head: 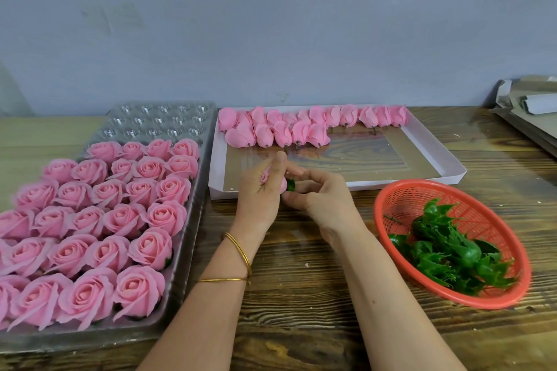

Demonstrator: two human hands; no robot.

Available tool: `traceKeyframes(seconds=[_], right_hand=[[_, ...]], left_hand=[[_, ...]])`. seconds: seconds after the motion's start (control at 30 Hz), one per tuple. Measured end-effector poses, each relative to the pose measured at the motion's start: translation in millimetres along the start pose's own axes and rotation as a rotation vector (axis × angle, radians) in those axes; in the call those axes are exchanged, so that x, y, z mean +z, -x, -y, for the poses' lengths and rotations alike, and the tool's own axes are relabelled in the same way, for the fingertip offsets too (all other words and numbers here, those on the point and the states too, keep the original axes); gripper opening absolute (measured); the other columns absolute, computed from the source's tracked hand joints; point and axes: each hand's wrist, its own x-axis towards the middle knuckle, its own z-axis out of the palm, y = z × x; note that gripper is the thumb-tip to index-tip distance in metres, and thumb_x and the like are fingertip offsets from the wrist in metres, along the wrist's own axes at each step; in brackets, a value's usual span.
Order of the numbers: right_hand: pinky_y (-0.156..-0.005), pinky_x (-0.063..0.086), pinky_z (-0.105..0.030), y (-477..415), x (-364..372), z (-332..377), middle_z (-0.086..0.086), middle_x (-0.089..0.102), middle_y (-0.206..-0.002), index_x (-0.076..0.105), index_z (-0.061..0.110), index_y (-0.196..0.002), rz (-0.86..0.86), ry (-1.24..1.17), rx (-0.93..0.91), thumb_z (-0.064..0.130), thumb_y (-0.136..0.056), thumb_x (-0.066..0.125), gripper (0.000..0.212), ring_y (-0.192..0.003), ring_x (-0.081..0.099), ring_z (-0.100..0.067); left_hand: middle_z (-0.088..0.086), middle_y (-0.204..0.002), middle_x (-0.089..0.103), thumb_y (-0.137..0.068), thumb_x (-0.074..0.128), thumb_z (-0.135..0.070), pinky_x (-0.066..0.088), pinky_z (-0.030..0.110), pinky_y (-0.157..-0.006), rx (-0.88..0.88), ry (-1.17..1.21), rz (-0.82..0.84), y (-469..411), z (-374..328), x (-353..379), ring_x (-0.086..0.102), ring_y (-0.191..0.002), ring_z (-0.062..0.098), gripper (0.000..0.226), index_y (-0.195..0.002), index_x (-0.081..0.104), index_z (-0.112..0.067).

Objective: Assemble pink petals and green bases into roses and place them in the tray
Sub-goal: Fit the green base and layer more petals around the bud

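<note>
My left hand [260,190] grips a pink rose head [265,175], mostly hidden inside the curled fingers. My right hand [319,196] pinches a green base [291,184] against the underside of that rose. Both hands meet above the near edge of the white tray [434,156], which holds two rows of assembled pink roses [277,129] lying on their sides along its far edge. A red basket [391,199] at the right holds several green bases [452,253]. A clear plastic tray [193,220] at the left is filled with several pink rose heads [120,220].
The wooden table [301,295] runs under everything. Grey cardboard sheets [530,111] lie at the far right corner. A blue-grey wall stands close behind the trays. The back rows of the clear tray show bare pockets [156,120].
</note>
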Motion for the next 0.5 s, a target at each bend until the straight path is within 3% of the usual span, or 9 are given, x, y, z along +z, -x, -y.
traceKeyframes(seconds=[0.1,0.27,0.4,0.5], right_hand=[[-0.087,0.057,-0.036,-1.1,-0.1,-0.9,-0.010,0.074,-0.090,0.070,0.011,-0.097,-0.038,-0.009,0.012,-0.006,-0.072,0.078,0.031,-0.089,0.071,-0.022],[-0.074,0.054,-0.026,-1.1,1.3,-1.6,0.001,0.065,-0.065,0.070,0.018,-0.088,-0.016,-0.009,0.000,-0.007,-0.071,0.079,0.032,-0.069,0.065,-0.013],[-0.082,0.057,-0.041,1.0,2.7,-0.2,-0.008,0.069,-0.070,0.071,0.015,-0.091,0.032,-0.037,-0.019,-0.009,-0.074,0.076,0.030,-0.072,0.066,-0.019],[-0.086,0.057,-0.038,1.4,2.1,0.6,-0.011,0.072,-0.078,0.071,0.013,-0.095,0.026,-0.043,-0.036,-0.010,-0.073,0.075,0.031,-0.078,0.069,-0.020]], left_hand=[[-0.012,-0.081,0.071,-0.094,0.038,-0.058,0.046,0.015,-0.079,-0.006,0.008,-0.012,-0.2,-1.7,0.1,0.066,-0.086,0.003,0.042,-0.073,0.070,-0.039],[-0.010,-0.081,0.072,-0.089,0.039,-0.063,0.044,0.021,-0.081,-0.042,0.068,-0.034,-0.4,-4.9,1.4,0.066,-0.087,0.005,0.047,-0.069,0.071,-0.036],[-0.008,-0.081,0.072,-0.090,0.041,-0.061,0.047,0.013,-0.077,-0.035,0.104,-0.049,0.6,-7.2,1.6,0.067,-0.085,0.006,0.046,-0.068,0.072,-0.034],[-0.009,-0.081,0.072,-0.093,0.042,-0.057,0.046,0.011,-0.077,-0.039,0.099,-0.043,1.5,-7.3,1.3,0.067,-0.085,0.005,0.045,-0.069,0.072,-0.034]])
